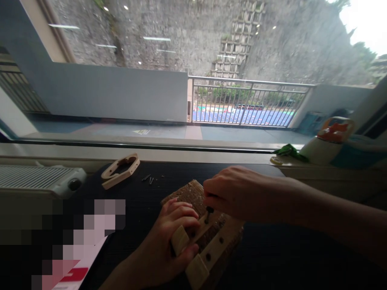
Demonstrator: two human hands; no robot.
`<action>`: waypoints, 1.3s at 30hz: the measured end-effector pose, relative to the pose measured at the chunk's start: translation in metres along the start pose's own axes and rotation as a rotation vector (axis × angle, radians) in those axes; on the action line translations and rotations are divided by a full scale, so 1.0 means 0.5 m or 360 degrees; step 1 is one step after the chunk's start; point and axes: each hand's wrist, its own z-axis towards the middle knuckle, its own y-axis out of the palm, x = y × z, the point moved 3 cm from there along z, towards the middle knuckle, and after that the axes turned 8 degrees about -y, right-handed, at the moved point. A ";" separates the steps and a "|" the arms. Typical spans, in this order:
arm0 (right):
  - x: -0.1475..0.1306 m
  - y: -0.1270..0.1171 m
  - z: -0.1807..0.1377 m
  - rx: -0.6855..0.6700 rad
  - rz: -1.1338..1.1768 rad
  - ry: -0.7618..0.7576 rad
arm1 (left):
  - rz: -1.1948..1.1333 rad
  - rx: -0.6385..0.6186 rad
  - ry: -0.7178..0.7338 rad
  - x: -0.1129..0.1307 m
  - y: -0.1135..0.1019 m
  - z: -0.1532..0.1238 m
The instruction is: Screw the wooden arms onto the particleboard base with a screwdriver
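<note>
Well, the left hand (169,233) clasps a holed wooden piece (180,239) on a rough board (192,191) while the right hand (231,191) (curled tight) grips a dark tool (209,210).

A pale wooden piece (215,248) with two parallel, hole-dotted bars lies slantwise on a rough brown board (193,194), a slim dark tool (209,210) pointing down at one bar.

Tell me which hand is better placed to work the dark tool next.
Probably the right hand: it grips the tool above the wooden piece, while the left hand holds that piece.
</note>
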 end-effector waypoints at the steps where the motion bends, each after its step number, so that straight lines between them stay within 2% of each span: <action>1: -0.001 0.001 0.001 -0.0058 -0.0047 0.0018 | 0.0006 -0.0001 0.0001 0.000 0.001 0.000; 3: -0.003 -0.002 0.001 -0.0159 -0.0115 0.0056 | 0.0017 0.0006 -0.0001 -0.001 0.002 -0.001; 5: -0.004 -0.012 -0.003 -0.0163 -0.0104 0.0038 | 0.0026 0.0013 0.0011 -0.002 0.003 -0.001; 7: -0.003 -0.025 -0.009 -0.0138 -0.0023 -0.0042 | 0.0040 0.0027 0.0036 -0.003 0.004 -0.001; 10: 0.002 -0.033 -0.016 -0.0222 0.0125 -0.0114 | 0.0066 0.0047 0.0077 -0.005 0.004 0.000; 13: 0.010 -0.027 -0.016 -0.0250 0.0142 -0.0067 | 0.0087 0.0045 0.0094 -0.011 0.005 0.002; 19: 0.018 0.008 -0.004 -0.0001 -0.0123 0.0096 | 0.0120 0.0129 0.0006 -0.035 0.006 0.007; 22: 0.019 0.009 0.002 -0.0049 -0.0263 0.0183 | 0.0120 0.0144 -0.0013 -0.039 0.007 0.007; 24: 0.021 -0.005 0.002 -0.0108 -0.0217 0.0217 | 0.0126 0.0151 -0.0008 -0.040 0.008 0.006; 29: 0.021 -0.038 -0.005 -0.0152 0.0016 -0.0057 | 0.0132 0.0145 0.0011 -0.038 0.008 0.006; 33: 0.027 -0.030 -0.006 -0.0162 0.0068 -0.0140 | 0.0128 0.0133 -0.0011 -0.037 0.005 0.005; 36: 0.034 -0.015 -0.005 -0.0062 0.0081 -0.0037 | 0.0136 0.0129 -0.0019 -0.035 0.004 0.005; 39: 0.037 -0.003 -0.001 -0.0002 -0.0001 0.0165 | 0.0145 0.0128 -0.0013 -0.033 0.004 0.007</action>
